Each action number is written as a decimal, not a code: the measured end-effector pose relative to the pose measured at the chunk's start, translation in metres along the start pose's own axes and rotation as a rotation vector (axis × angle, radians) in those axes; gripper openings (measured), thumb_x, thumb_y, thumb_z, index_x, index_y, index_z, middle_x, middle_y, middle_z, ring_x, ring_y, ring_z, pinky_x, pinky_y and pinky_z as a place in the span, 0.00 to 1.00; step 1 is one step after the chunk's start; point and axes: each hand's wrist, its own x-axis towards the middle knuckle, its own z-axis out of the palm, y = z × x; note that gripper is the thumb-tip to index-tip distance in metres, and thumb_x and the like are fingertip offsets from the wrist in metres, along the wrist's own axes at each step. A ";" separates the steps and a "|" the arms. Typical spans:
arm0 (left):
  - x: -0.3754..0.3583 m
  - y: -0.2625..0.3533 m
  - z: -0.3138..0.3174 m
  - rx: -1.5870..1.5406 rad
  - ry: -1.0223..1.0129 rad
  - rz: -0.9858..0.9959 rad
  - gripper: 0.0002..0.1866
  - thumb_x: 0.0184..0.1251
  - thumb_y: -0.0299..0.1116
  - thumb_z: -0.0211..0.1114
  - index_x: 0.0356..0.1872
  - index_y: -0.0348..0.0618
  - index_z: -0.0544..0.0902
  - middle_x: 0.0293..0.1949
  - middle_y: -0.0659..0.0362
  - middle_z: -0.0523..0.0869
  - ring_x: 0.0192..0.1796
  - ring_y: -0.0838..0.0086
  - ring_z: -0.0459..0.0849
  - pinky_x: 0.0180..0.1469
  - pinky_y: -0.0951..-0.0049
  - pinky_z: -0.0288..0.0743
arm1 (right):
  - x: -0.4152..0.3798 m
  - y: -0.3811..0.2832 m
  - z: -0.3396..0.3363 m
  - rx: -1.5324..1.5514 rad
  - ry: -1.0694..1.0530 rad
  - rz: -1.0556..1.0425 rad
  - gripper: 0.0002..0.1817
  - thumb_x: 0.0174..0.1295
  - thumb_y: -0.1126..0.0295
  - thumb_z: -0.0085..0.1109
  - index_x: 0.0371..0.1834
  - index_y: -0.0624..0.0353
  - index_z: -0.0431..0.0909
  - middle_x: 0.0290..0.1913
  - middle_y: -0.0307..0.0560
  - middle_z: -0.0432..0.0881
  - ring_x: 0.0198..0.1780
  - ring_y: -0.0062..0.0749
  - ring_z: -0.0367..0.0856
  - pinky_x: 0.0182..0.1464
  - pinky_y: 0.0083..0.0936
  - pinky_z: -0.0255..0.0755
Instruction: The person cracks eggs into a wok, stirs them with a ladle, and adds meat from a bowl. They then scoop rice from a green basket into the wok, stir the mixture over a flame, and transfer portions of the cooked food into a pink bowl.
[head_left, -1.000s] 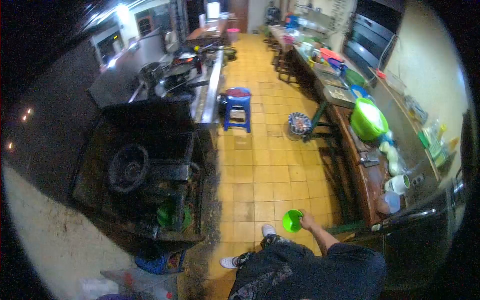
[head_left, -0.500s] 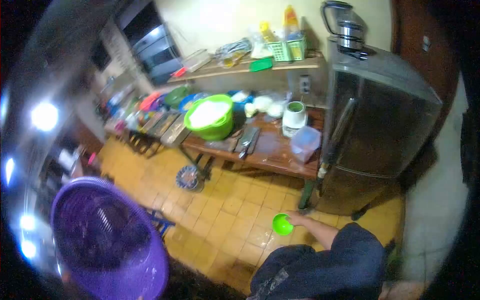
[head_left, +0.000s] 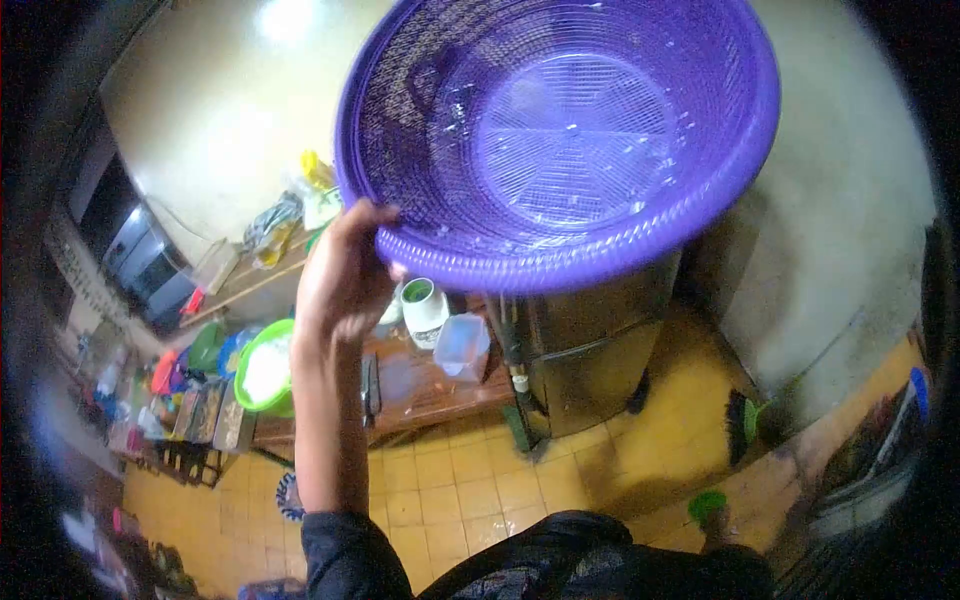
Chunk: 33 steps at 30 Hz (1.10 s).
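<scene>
A large purple mesh basket (head_left: 575, 130) is raised high in front of me, tilted so its inside faces me, with small white bits stuck to its walls. My left hand (head_left: 350, 265) grips the rim at its lower left, thumb over the edge. Low at the right, my right hand (head_left: 716, 528) is partly visible and blurred, holding a small green bowl (head_left: 707, 506). Part of the fridge is hidden behind the basket.
A wooden table (head_left: 440, 398) holds a green tub (head_left: 283, 402) with white contents, a white blender base (head_left: 424, 312) and a clear plastic container (head_left: 463, 347). The fridge (head_left: 600, 360) stands beside it. A broom (head_left: 742, 425) leans at the right.
The purple basket has risen from the lower left to the top centre, in my left hand. My right hand and the green bowl have moved right and down in view. The view has turned right.
</scene>
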 end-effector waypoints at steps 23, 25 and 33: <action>0.330 -0.092 0.134 0.124 0.030 -0.053 0.19 0.62 0.38 0.49 0.50 0.39 0.69 0.41 0.52 0.79 0.37 0.63 0.81 0.29 0.58 0.77 | -0.103 -0.183 0.137 0.110 -0.325 -0.392 0.16 0.62 0.66 0.44 0.49 0.62 0.68 0.41 0.48 0.74 0.41 0.34 0.72 0.43 0.30 0.66; 0.254 -0.073 0.100 0.644 -0.216 -0.083 0.19 0.61 0.43 0.50 0.48 0.41 0.75 0.40 0.54 0.80 0.39 0.65 0.80 0.30 0.59 0.77 | -0.124 -0.199 0.170 0.062 -0.398 -0.443 0.15 0.63 0.65 0.43 0.49 0.63 0.68 0.41 0.47 0.75 0.41 0.33 0.72 0.43 0.30 0.66; -0.096 -0.135 -0.325 0.404 -0.623 -0.300 0.28 0.59 0.42 0.60 0.56 0.35 0.66 0.48 0.48 0.77 0.51 0.69 0.75 0.53 0.73 0.68 | -0.245 -0.231 0.350 -0.057 -0.750 -0.665 0.15 0.64 0.65 0.42 0.46 0.65 0.70 0.38 0.47 0.76 0.38 0.31 0.73 0.41 0.27 0.66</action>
